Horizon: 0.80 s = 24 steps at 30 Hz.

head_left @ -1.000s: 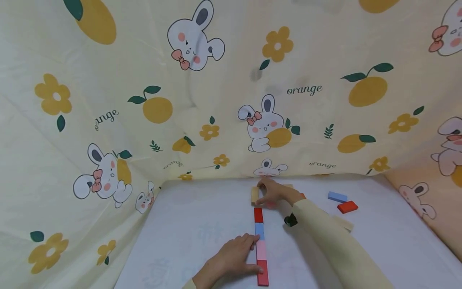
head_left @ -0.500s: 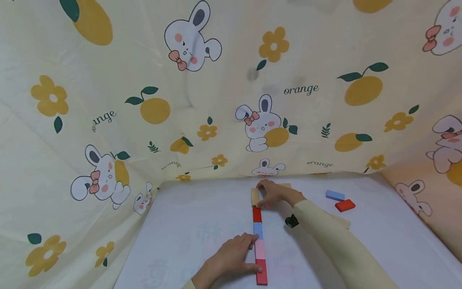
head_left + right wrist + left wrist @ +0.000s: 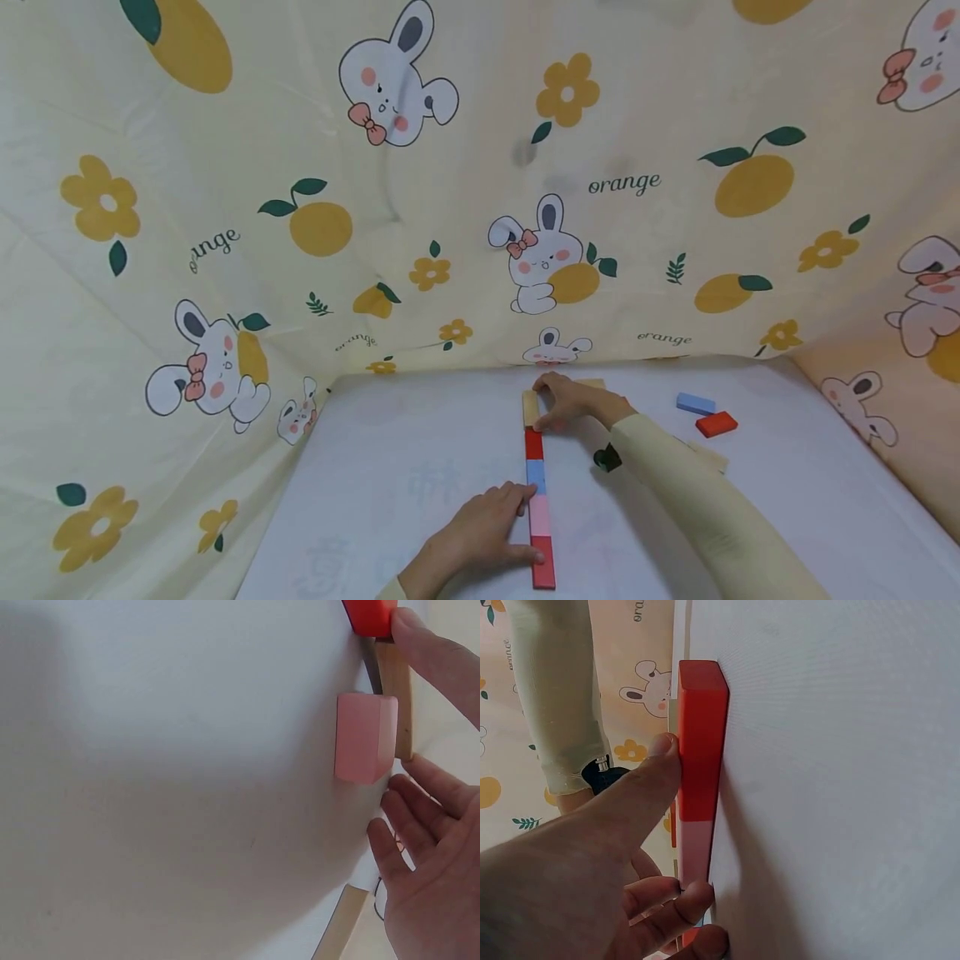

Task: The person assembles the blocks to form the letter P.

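Small rectangular blocks lie end to end in a straight row on the white table. From the far end come a plain wooden block [image 3: 530, 407], a red block [image 3: 534, 445], a blue block [image 3: 536, 473], a pink block [image 3: 540, 517] and a second red block [image 3: 543, 575]. My right hand [image 3: 570, 404] grips the wooden block lengthwise, thumb at its near end by the red one, index finger at its far end. Along the row's left side, my left hand [image 3: 483, 527] touches the nearest red block with its thumb and the blue block with its fingertips.
Right of the row lie a loose blue block [image 3: 696, 404], a loose red block [image 3: 717, 425] and a wooden piece [image 3: 708, 457]. A loose pink block [image 3: 366, 739] stands close beside the held wooden one in the right wrist view. A patterned cloth [image 3: 450, 208] hangs behind the table.
The right hand has brought the wooden block toward the row, and the gap to the far red block has closed. The left hand keeps its place; the head view has shifted slightly.
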Each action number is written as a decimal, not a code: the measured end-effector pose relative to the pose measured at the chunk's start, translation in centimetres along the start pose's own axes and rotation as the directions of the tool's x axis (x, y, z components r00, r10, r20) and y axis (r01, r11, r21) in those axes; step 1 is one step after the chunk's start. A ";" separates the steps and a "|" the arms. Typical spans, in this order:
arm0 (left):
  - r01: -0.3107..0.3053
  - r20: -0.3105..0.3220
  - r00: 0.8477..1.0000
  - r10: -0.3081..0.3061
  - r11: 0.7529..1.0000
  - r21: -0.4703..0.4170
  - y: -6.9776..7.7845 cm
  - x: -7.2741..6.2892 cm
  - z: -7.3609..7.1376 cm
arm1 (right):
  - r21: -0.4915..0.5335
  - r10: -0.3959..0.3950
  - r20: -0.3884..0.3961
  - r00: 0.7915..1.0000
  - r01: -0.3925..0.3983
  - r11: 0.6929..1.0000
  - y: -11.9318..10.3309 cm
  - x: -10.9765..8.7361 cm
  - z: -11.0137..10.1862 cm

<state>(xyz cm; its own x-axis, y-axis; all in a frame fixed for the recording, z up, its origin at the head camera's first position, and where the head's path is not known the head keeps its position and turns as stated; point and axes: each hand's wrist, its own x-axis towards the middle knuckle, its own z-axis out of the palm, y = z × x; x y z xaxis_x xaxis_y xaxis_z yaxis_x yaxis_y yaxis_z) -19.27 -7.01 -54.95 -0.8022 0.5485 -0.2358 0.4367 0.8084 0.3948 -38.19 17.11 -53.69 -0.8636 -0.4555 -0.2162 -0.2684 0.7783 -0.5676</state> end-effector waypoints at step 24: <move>-0.027 -0.018 0.999 0.027 1.000 -0.001 -0.1 -0.3 -0.2 | 0.020 -0.010 -0.025 1.000 0.010 1.000 -0.4 -0.3 0.0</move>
<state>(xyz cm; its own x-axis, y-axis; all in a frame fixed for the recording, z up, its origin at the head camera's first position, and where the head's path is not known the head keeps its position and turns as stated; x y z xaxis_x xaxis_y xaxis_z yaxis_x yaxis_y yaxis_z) -19.14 -7.29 -54.76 -0.7974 0.5659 -0.2094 0.4575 0.7932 0.4019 -37.81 16.93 -53.35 -0.8712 -0.4522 -0.1911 -0.2686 0.7649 -0.5854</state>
